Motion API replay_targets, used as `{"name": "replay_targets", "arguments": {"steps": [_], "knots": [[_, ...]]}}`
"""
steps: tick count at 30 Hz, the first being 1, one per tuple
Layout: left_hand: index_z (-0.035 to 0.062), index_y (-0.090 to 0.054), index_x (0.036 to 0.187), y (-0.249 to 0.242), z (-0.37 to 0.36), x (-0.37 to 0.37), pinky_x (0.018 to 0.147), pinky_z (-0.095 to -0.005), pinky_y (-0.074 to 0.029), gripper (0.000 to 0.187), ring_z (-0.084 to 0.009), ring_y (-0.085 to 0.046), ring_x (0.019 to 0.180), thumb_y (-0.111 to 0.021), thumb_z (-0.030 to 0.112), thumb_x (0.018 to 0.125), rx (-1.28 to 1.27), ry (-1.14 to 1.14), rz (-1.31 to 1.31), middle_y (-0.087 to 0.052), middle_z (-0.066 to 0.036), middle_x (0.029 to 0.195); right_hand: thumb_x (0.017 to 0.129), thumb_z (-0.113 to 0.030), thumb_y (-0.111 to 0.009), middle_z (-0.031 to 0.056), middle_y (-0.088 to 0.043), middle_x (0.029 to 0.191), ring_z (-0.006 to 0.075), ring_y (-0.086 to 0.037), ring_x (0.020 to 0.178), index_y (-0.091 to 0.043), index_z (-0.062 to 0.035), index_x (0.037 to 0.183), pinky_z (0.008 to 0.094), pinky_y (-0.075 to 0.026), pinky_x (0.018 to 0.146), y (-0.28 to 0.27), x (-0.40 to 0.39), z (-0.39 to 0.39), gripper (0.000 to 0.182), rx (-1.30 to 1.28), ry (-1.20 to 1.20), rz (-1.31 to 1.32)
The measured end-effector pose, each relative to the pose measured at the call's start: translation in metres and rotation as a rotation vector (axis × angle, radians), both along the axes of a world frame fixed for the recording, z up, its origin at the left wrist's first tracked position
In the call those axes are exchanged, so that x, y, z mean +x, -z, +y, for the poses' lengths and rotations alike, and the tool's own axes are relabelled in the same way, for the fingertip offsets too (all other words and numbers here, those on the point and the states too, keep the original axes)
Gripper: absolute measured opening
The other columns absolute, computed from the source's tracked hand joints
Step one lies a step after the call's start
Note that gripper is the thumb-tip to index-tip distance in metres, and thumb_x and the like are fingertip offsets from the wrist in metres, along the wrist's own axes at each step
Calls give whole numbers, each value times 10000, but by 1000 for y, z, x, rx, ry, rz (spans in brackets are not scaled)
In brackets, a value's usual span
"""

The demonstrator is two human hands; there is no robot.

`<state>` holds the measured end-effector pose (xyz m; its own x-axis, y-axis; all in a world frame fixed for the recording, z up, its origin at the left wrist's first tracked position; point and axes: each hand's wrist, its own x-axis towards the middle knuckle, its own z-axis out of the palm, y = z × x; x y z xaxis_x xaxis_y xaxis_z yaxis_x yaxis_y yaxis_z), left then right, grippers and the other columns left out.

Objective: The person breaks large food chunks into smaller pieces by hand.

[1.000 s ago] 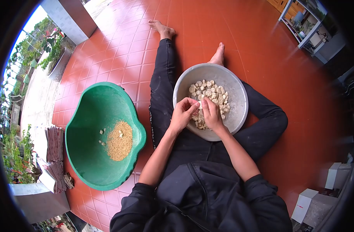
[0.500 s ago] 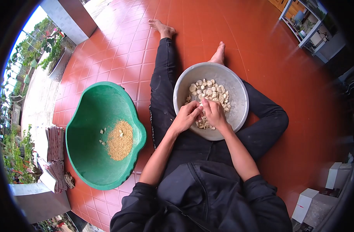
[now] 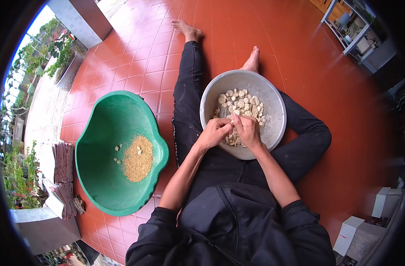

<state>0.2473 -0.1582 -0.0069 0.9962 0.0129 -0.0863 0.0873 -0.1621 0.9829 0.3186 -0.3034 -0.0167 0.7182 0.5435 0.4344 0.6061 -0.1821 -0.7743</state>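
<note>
My left hand (image 3: 216, 132) and my right hand (image 3: 248, 131) meet over the near part of a grey metal basin (image 3: 273, 128) that rests between my legs. The fingertips of both are pinched together on a small pale dried slice, mostly hidden by the fingers. Many similar round, whitish dried slices (image 3: 243, 103) lie loose in the basin. On the left, a large green plastic basin (image 3: 102, 177) holds a heap of yellowish coarse grains (image 3: 138, 164), with several small pale pieces on and beside it.
My outstretched leg (image 3: 187, 88) lies between the two basins on the red tiled floor (image 3: 300, 66). Bundled stacks of paper-like sheets (image 3: 63, 164) stand beyond the green basin. White boxes (image 3: 349, 235) sit at the lower right, and a metal shelf (image 3: 355, 37) at the upper right.
My right thumb is raised a little more, and the fingers have shifted slightly against each other. The whole view has moved slightly; both basins stay in place.
</note>
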Motion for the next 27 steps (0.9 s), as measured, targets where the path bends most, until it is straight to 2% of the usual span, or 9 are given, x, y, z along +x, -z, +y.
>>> {"name": "replay_targets", "arguments": {"steps": [4,7,9,11,13,15,17,21,27], "knots": [[10,-527,686,6,-4,0,483,-258,-387,358,-80,-461,515,-486,265,935,-15,-22,5,-497,-7,588,982,-216,-472,156,-586,575,311,-609,538,-600,18,682,400,-430,496,3,-1,2,401,35,12,23],[8,-529,716,6,-11,3,495,-266,-401,387,-84,-472,526,-465,284,980,-31,-73,-111,-502,-10,583,993,-234,-454,132,-536,528,231,-548,472,-576,33,687,376,-394,476,6,1,6,425,72,62,186],[7,-533,768,1,-10,4,515,-264,-418,337,-81,-489,552,-486,265,981,-66,-67,-98,-516,-14,604,1005,-273,-441,97,-487,513,141,-461,473,-546,31,690,360,-360,475,12,6,5,450,85,115,193],[0,-539,850,9,-10,6,551,-260,-448,232,-82,-528,593,-544,205,960,-94,-73,-136,-555,-28,672,1008,-285,-438,67,-470,518,104,-424,504,-536,20,673,339,-340,480,14,7,8,464,159,167,279],[-12,-552,834,10,-13,6,521,-315,-446,253,-149,-567,536,-565,222,928,-41,-139,-216,-578,-94,620,1010,-288,-436,35,-461,529,86,-409,528,-536,13,676,324,-325,482,19,11,6,460,118,138,350],[-19,-556,849,11,-9,4,550,-351,-451,234,-206,-591,554,-564,204,916,54,-173,-248,-596,-133,651,1011,-296,-434,14,-450,539,86,-405,529,-537,0,679,308,-324,487,20,10,7,457,132,117,375],[-29,-544,899,10,-6,4,553,-304,-456,225,-139,-561,578,-537,189,952,166,-198,-269,-608,-91,707,1012,-308,-427,5,-453,551,86,-414,532,-540,-9,683,303,-330,493,18,9,6,459,141,73,440],[-11,-515,927,6,-7,2,565,-296,-454,198,-127,-564,638,-483,178,979,-30,-224,-221,-599,-76,728,1008,-302,-421,10,-465,550,99,-440,526,-560,-7,710,308,-345,499,15,9,4,442,30,-74,411],[-20,-467,911,7,-7,5,596,-404,-431,261,-277,-566,637,-460,226,999,148,-210,-238,-548,-192,702,999,-268,-414,152,-512,624,245,-515,567,-536,20,778,387,-379,548,14,8,7,383,-19,-49,234]]}}
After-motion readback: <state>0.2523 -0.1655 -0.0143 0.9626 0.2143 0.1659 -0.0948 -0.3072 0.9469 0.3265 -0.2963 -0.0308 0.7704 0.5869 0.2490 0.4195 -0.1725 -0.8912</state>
